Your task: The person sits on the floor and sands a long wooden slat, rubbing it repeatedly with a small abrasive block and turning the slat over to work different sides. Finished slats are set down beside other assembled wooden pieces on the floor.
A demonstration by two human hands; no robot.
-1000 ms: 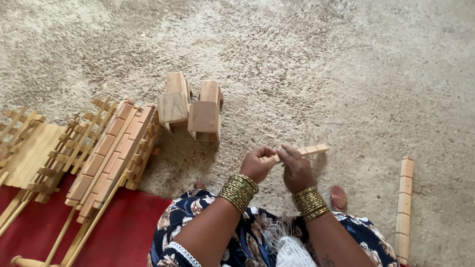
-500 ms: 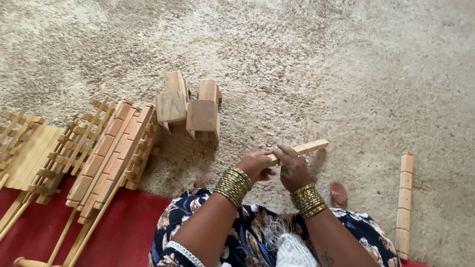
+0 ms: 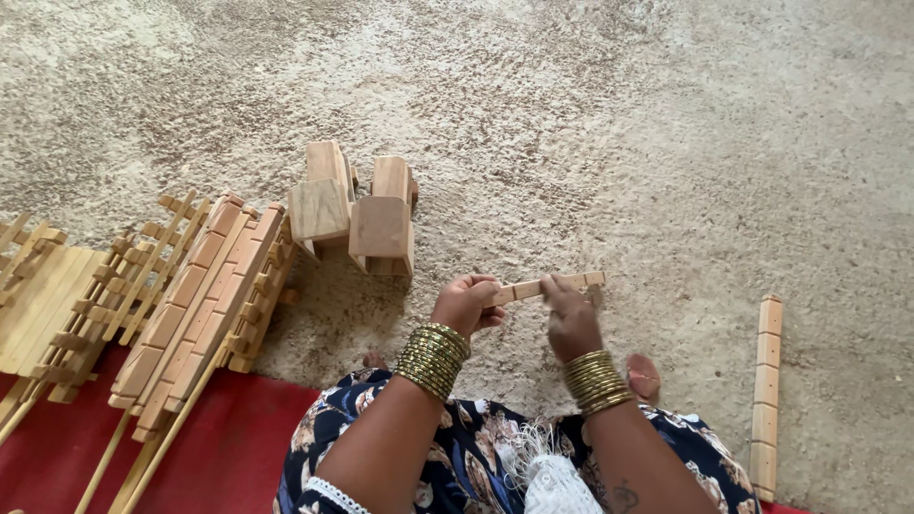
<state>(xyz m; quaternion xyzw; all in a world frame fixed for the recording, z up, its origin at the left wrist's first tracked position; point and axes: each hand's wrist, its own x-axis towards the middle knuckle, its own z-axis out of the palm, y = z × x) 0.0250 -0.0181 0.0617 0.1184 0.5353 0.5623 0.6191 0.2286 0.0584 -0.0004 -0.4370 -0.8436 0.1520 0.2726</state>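
Left hand (image 3: 464, 305): fingers curled on the near end of a notched wooden strip (image 3: 547, 286).
Right hand (image 3: 569, 319): pinching the strip mid-length — strip level, above the sandy ground (image 3: 666, 143).
Wooden blocks (image 3: 354, 209): 11 o'clock of the hands.
Second strip (image 3: 764, 395): 4 o'clock — lying apart.

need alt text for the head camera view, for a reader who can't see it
Both hands, left hand and right hand, hold a short notched wooden strip above a sandy floor. Wooden blocks lie ahead, slatted wooden assemblies left, another notched strip right.
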